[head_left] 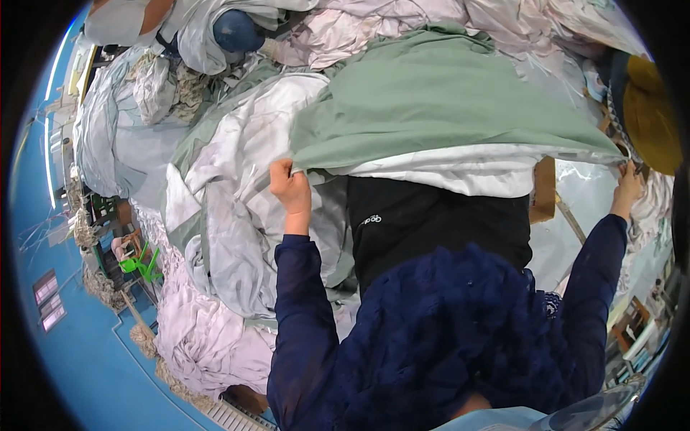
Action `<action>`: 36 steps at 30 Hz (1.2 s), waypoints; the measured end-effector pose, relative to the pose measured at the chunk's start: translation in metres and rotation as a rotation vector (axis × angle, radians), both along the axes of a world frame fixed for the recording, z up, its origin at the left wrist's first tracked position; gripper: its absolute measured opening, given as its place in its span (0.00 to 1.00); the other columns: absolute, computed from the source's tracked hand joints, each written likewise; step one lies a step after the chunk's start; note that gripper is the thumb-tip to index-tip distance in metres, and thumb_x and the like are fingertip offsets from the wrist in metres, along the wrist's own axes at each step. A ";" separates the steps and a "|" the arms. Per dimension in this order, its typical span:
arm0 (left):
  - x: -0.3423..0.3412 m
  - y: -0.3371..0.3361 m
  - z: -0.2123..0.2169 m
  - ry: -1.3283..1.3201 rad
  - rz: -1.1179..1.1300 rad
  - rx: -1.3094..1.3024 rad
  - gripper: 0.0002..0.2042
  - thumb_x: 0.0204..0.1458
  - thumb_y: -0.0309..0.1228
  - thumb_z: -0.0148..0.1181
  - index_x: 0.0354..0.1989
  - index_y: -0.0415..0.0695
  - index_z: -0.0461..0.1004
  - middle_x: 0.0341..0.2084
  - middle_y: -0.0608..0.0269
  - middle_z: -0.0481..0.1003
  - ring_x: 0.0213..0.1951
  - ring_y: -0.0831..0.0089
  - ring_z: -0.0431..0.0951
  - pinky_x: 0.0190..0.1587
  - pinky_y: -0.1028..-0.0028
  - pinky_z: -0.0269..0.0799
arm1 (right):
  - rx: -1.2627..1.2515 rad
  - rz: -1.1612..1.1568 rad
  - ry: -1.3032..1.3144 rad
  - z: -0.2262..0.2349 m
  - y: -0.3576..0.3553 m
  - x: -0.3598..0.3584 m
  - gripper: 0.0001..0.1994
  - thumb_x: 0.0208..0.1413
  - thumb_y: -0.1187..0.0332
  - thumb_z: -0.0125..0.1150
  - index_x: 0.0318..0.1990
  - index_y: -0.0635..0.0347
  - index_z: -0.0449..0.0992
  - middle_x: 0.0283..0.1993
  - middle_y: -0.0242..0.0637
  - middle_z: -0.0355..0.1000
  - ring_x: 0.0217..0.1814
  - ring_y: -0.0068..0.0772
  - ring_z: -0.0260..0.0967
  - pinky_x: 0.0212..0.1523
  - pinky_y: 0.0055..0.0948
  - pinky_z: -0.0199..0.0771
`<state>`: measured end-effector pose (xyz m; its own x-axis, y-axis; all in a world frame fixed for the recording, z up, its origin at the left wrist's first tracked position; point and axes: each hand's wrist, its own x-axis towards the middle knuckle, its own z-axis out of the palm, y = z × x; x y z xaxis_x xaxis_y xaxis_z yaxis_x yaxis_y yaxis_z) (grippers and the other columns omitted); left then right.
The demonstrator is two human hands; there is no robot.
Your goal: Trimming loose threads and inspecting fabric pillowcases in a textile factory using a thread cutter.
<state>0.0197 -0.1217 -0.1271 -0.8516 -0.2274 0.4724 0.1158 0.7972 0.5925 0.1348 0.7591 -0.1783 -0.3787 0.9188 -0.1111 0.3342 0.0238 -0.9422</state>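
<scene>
With left hand [291,188] balled tight left of the black cloth garment [440,228], gripping a wide sage-green fabric sheet [431,104]; with right hand [628,188], pinching its other end right of that garment. Basically stretched between both, just beyond it.

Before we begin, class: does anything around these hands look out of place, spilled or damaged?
No spill or damage stands out. The pale pink fabric at lower left lies in a crumpled heap, untidy compared with the green fabric stretched between the left hand and right hand.
</scene>
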 end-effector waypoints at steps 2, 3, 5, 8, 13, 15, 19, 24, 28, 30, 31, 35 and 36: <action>0.000 -0.002 -0.001 -0.017 0.004 0.009 0.05 0.44 0.17 0.57 0.28 0.40 0.71 0.21 0.59 0.70 0.22 0.64 0.70 0.29 0.70 0.68 | 0.003 -0.001 0.048 -0.008 -0.003 -0.004 0.15 0.57 0.60 0.65 0.41 0.64 0.77 0.32 0.32 0.76 0.26 0.18 0.71 0.16 0.15 0.51; -0.003 -0.004 -0.011 -0.016 0.000 0.043 0.04 0.44 0.18 0.58 0.28 0.40 0.71 0.21 0.59 0.71 0.23 0.66 0.71 0.29 0.70 0.68 | 0.042 -0.016 -0.001 -0.003 0.014 0.002 0.12 0.57 0.61 0.65 0.39 0.61 0.77 0.33 0.31 0.76 0.25 0.19 0.71 0.15 0.16 0.52; -0.004 -0.004 -0.009 -0.020 0.008 0.072 0.04 0.44 0.18 0.59 0.28 0.40 0.71 0.22 0.59 0.72 0.23 0.67 0.72 0.29 0.71 0.69 | 0.088 -0.016 -0.149 -0.001 0.018 -0.005 0.08 0.57 0.63 0.65 0.37 0.58 0.77 0.31 0.30 0.76 0.24 0.20 0.70 0.16 0.16 0.56; -0.008 0.002 -0.013 -0.032 0.002 0.176 0.04 0.45 0.19 0.60 0.29 0.39 0.73 0.24 0.59 0.74 0.26 0.69 0.75 0.31 0.72 0.70 | 0.109 0.043 0.228 0.022 0.030 -0.012 0.09 0.58 0.64 0.64 0.39 0.59 0.78 0.32 0.32 0.76 0.26 0.22 0.70 0.19 0.17 0.60; -0.001 0.042 0.053 0.003 -0.102 0.165 0.08 0.46 0.15 0.57 0.35 0.36 0.76 0.28 0.63 0.78 0.30 0.78 0.76 0.36 0.79 0.72 | 0.251 0.521 0.309 0.113 -0.138 -0.093 0.09 0.62 0.69 0.56 0.46 0.62 0.76 0.37 0.31 0.75 0.31 0.23 0.68 0.29 0.20 0.67; -0.007 0.077 0.075 0.019 -0.175 0.216 0.09 0.45 0.14 0.55 0.35 0.36 0.76 0.28 0.64 0.78 0.29 0.79 0.75 0.35 0.79 0.71 | -0.028 0.777 0.449 0.160 -0.246 -0.097 0.09 0.61 0.71 0.55 0.46 0.63 0.75 0.35 0.28 0.73 0.29 0.21 0.65 0.30 0.19 0.65; -0.004 0.124 0.116 0.013 -0.319 0.374 0.10 0.43 0.13 0.55 0.34 0.36 0.77 0.25 0.65 0.78 0.26 0.83 0.73 0.31 0.82 0.68 | -0.190 1.371 0.275 0.197 -0.497 -0.123 0.25 0.39 0.72 0.73 0.50 0.57 0.75 0.34 0.24 0.66 0.30 0.14 0.60 0.32 0.18 0.61; -0.008 0.163 0.151 -0.109 -0.482 0.521 0.07 0.42 0.15 0.59 0.31 0.36 0.76 0.22 0.69 0.75 0.24 0.85 0.70 0.28 0.83 0.66 | -0.035 1.405 0.363 0.170 -0.561 -0.107 0.22 0.43 0.73 0.72 0.50 0.60 0.75 0.29 0.24 0.70 0.28 0.15 0.62 0.31 0.18 0.63; -0.013 0.165 0.143 -0.144 -0.546 0.529 0.08 0.40 0.16 0.64 0.29 0.37 0.74 0.21 0.69 0.73 0.23 0.83 0.70 0.25 0.79 0.65 | -0.149 1.091 0.413 0.158 -0.548 -0.108 0.11 0.54 0.76 0.64 0.44 0.66 0.76 0.31 0.24 0.72 0.32 0.13 0.66 0.35 0.17 0.67; -0.018 0.167 0.125 -0.019 -0.578 0.248 0.11 0.38 0.15 0.62 0.31 0.39 0.74 0.21 0.60 0.73 0.22 0.69 0.73 0.26 0.74 0.67 | -0.079 1.021 0.473 0.162 -0.526 -0.110 0.07 0.58 0.79 0.57 0.43 0.67 0.76 0.35 0.26 0.74 0.36 0.14 0.68 0.39 0.16 0.68; -0.020 0.166 0.117 -0.008 -0.548 0.169 0.10 0.38 0.17 0.58 0.31 0.41 0.75 0.25 0.54 0.74 0.25 0.56 0.75 0.29 0.67 0.70 | -0.039 0.943 0.542 0.178 -0.523 -0.111 0.06 0.57 0.78 0.59 0.41 0.67 0.78 0.27 0.22 0.70 0.29 0.12 0.61 0.31 0.15 0.62; -0.042 0.160 0.074 0.007 -0.235 -0.021 0.08 0.43 0.23 0.54 0.32 0.45 0.76 0.30 0.58 0.76 0.33 0.55 0.78 0.32 0.62 0.71 | 0.144 0.956 0.728 0.225 -0.491 -0.101 0.07 0.59 0.79 0.55 0.43 0.68 0.75 0.41 0.35 0.75 0.41 0.21 0.70 0.44 0.22 0.69; -0.048 0.162 0.069 0.021 -0.233 -0.012 0.08 0.43 0.23 0.54 0.32 0.45 0.76 0.30 0.58 0.76 0.33 0.55 0.78 0.32 0.62 0.71 | 0.149 0.914 0.797 0.233 -0.482 -0.101 0.07 0.59 0.79 0.54 0.43 0.68 0.75 0.42 0.37 0.75 0.42 0.23 0.71 0.44 0.24 0.70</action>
<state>-0.0285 0.0399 -0.0579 -0.8705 -0.0199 0.4918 0.3097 0.7544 0.5787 0.0343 0.2774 0.0551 -0.8057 0.2623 0.5312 -0.5323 0.0730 -0.8434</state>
